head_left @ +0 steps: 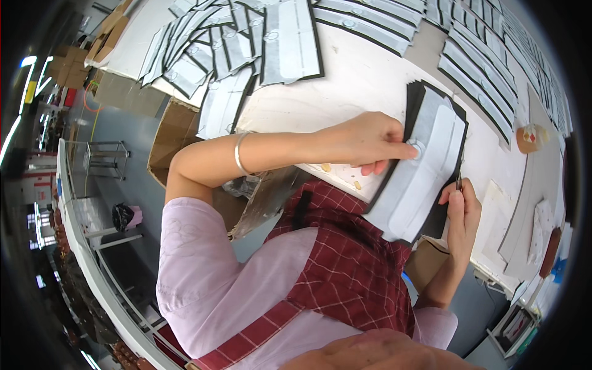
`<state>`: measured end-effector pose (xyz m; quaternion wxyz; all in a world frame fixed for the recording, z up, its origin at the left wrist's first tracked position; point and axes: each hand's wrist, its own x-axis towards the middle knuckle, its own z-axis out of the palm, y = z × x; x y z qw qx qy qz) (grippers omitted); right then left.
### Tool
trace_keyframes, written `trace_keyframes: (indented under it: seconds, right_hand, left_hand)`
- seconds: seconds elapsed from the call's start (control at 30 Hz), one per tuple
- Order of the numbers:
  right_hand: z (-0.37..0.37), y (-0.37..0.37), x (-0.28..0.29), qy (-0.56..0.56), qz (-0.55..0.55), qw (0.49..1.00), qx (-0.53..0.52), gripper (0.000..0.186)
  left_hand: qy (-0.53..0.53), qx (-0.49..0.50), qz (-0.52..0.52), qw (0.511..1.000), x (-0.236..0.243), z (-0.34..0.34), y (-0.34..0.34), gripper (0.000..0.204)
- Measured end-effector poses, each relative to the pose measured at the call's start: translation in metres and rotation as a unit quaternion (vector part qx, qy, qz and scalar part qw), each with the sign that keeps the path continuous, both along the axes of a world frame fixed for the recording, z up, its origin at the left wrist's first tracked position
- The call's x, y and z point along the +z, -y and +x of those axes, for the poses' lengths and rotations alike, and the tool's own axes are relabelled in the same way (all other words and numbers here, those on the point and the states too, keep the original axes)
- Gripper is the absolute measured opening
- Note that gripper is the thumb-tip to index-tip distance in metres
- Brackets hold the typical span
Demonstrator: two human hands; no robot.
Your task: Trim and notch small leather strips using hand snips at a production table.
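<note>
A pale grey panel with a black backing, a round fitting and a long narrow strip lies at the table's front edge, overhanging it. My left hand has its thumb on the panel beside the round fitting and its other fingers curled at the left edge. My right hand is closed around a small, thin metal tool at the panel's right edge; the tool's exact kind is hard to make out.
The white table carries piles of similar panels at back left and rows at right. An open cardboard box stands below left; a brown cup-like container sits at right. A metal stool stands on the floor.
</note>
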<state>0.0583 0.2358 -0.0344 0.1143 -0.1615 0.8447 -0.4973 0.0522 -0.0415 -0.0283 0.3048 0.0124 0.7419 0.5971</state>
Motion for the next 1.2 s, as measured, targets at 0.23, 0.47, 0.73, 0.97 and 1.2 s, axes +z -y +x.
trace_keyframes:
  seconds: [0.23,0.47,0.73,0.97,1.2]
  right_hand:
    - [0.0,-0.005,-0.004,-0.002,0.007,1.0,0.005,0.033]
    - [-0.001,-0.008,-0.003,0.006,0.017,1.0,-0.001,0.039]
    - [0.0,-0.006,-0.005,0.012,-0.007,1.0,0.002,0.039]
    - [0.002,-0.004,-0.001,0.013,-0.008,1.0,0.006,0.033]
    - [0.002,-0.006,0.0,0.012,0.006,1.0,0.008,0.03]
  left_hand:
    - [-0.287,-0.013,-0.078,0.955,-0.013,0.002,0.005,0.045]
    - [0.004,-0.032,0.032,0.999,0.0,0.0,0.006,0.046]
    - [-0.249,0.011,-0.045,0.967,0.01,0.006,0.021,0.037]
    - [-0.331,0.388,-0.068,0.858,0.039,0.065,0.212,0.027]
    - [0.0,0.395,-0.321,0.861,-0.024,0.112,0.347,0.044]
